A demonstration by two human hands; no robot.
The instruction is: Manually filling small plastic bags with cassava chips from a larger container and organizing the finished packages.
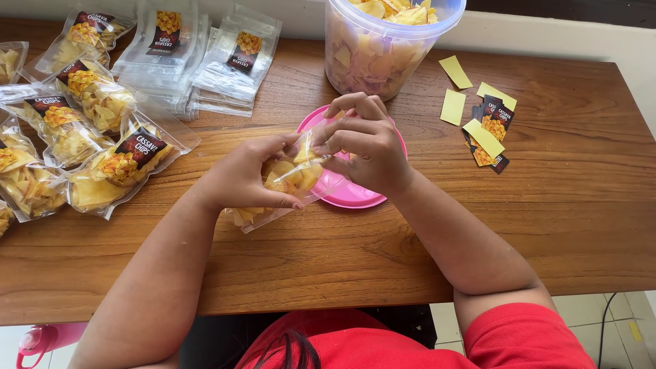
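Filled chip bags [102, 147], empty pouches [205, 61], yellow slips [454, 85], wooden table [547, 225]

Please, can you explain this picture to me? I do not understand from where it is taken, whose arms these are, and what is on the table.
A camera worn on a person's head looks down at that person's own two bare hands. Together the left hand and the right hand hold a clear bag of yellow chips above a pink plate. They work at a wooden table. At the left lie filled bags, behind them a pile of empty bags. A big plastic tub of chips stands at the back. Small labels lie at the right.
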